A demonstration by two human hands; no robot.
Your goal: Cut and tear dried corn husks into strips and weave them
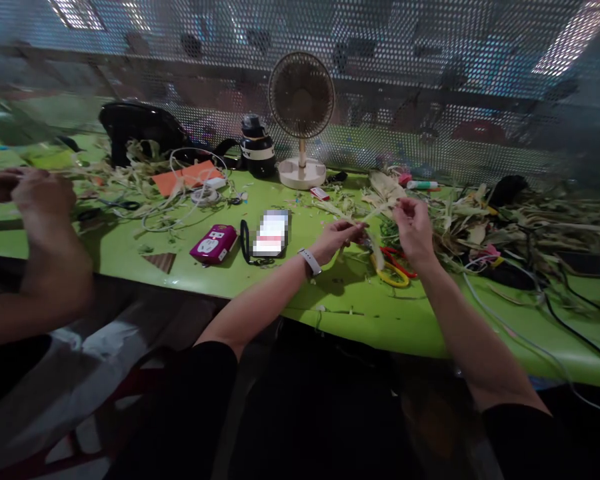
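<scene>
Near the front edge of the green table (360,313), approx mid-width, a pale dried husk strip (375,213) is held between both hands. Left hand (337,239), w/ a white watch (310,261) on the wrist, is closed w/ fingertips pinched on the strip's lower end. Right hand (414,230) is raised slightly, thumb and forefinger pinched on the strip's upper part; other fingers are curled loosely. The strip is kept just above the tabletop, not resting on it.

Directly under the hands, yellow-handled scissors (393,273) and a red-handled tool (397,259) are seen lying on the table, touching or overlapping; exact contact can't be told. A big heap of dried husks (505,220) is spread toward the right edge, w/ cables run through it.

Left of the hands: a phone (271,233) (screen blurred), a magenta power strip (213,244), a small brown triangle (161,261) by the front edge. Toward the back edge: a beige desk fan (301,120), a black bottle (257,148), an orange sheet (187,176), a black bag (137,130).

At the left edge, another person's hands (40,200) are seen pressed close together; what's held can't be made out due to blur.
</scene>
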